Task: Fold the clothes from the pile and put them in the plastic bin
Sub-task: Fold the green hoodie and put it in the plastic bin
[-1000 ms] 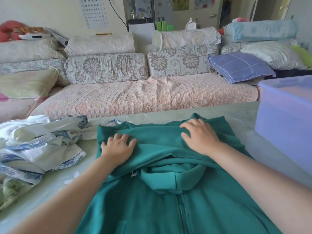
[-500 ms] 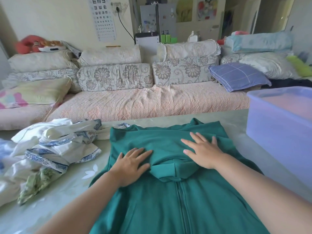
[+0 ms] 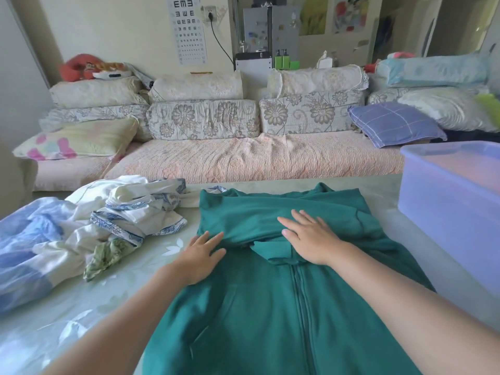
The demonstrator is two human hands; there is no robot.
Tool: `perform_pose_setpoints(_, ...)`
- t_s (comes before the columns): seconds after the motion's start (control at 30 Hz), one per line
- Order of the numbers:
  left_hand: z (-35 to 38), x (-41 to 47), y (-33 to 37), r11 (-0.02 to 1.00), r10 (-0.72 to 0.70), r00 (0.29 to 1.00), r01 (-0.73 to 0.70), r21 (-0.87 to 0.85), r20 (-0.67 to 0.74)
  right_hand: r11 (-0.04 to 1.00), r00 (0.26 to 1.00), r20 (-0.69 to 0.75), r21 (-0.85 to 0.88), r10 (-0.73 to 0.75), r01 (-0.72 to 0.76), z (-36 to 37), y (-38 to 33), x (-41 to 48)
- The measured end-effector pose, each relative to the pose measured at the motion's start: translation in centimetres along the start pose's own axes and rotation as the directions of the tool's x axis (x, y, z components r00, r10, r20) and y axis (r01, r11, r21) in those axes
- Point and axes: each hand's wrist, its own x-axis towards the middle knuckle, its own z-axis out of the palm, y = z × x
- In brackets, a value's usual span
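Sofa: runs across the far side of the room, under a pinkish quilted cover, with floral cushions stacked along its back.
Surface: pale green with a faint flower print; it carries the hoodie, the pile and the bin.
Hoodie: teal, lies front up in the middle of the surface, zip running toward the person. Its top part is folded over toward the person, and the hood peeks out from under the fold.
Pile: crumpled white, blue-patterned and light blue clothes on the surface, left of the hoodie. One white piece reaches the hoodie's far left corner.
Bin: translucent lilac plastic, on the right of the surface, near the hoodie's right edge.
Pillow: blue check, leaning on the sofa behind the bin.
Right hand: flat, palm down, fingers straight and spread, pressing on the fold and the hood.
Left hand: flat, palm down, fingers straight, resting on the hoodie's left edge with fingertips on the fold.
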Motion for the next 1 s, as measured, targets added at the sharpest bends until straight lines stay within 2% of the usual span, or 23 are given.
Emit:
perform_pose_setpoints(0.07, 0.3, -1.0, -0.6, 0.994, -0.051, 0.996, 0.043, 0.098, 0.08, 0.997, 0.996, 0.053, 0.015, -0.075, 0.074, 1.1, -1.9, -0.3)
perform_pose_setpoints(0.17, 0.5, -1.9, -1.0, 0.983, -0.052, 0.989, 0.026, 0.183, 0.139, 0.995, 0.991, 0.118, -0.07, -0.068, 0.076, 2.7, -2.3, -0.8)
perform_pose_setpoints(0.33, -0.5, -2.6, -2.0, 0.998, -0.049, 0.996, 0.047, 0.041, 0.07, 0.982, 0.99, 0.142, -0.185, 0.001, 0.025, 2.1, -3.6, -0.9)
perform_pose_setpoints(0.43, -0.6, -3.9, -2.7, 0.979, -0.204, 0.979, 0.204, -0.011, -0.027, 0.971, 0.997, 0.057, -0.234, -0.044, 0.057, 2.4, -5.6, -1.7)
perform_pose_setpoints(0.53, -0.8, -5.5, -2.9, 0.936, -0.352, 0.934, 0.35, -0.03, -0.065, 0.974, 0.986, 0.023, -0.151, -0.166, 0.168, 3.3, -8.8, -2.9)
perform_pose_setpoints(0.67, -1.6, -8.3, -3.1, 0.9, -0.402, 0.914, 0.406, -0.156, 0.062, 0.958, 0.959, 0.086, -0.073, -0.271, 0.278, 4.8, -12.8, -4.4)
perform_pose_setpoints(0.73, -1.7, -9.2, -3.7, 0.819, -0.396, 0.902, 0.431, -0.379, 0.17, 0.959, 0.95, 0.164, -0.057, -0.266, 0.278, 5.8, -14.0, -4.9)
perform_pose_setpoints(0.77, -1.7, -9.4, -3.9, 0.736, -0.367, 0.906, 0.422, -0.53, 0.213, 0.96, 0.946, 0.202, -0.063, -0.254, 0.271, 6.3, -14.4, -5.1)
perform_pose_setpoints(0.87, -2.0, -9.3, -4.0, 0.464, -0.307, 0.934, 0.314, -0.828, 0.182, 0.963, 0.945, 0.229, -0.076, -0.234, 0.257, 6.9, -14.9, -5.5)
perform_pose_setpoints(0.93, -2.1, -9.2, -4.3, 0.345, -0.271, 0.944, 0.277, -0.897, 0.188, 0.961, 0.945, 0.213, -0.07, -0.248, 0.268, 6.3, -15.0, -5.9)
perform_pose_setpoints(1.0, -2.2, -9.8, -5.0, 0.375, -0.157, 0.931, 0.364, -0.853, 0.328, 0.952, 0.936, 0.207, -0.057, -0.285, 0.302, 5.8, -15.1, -6.6)
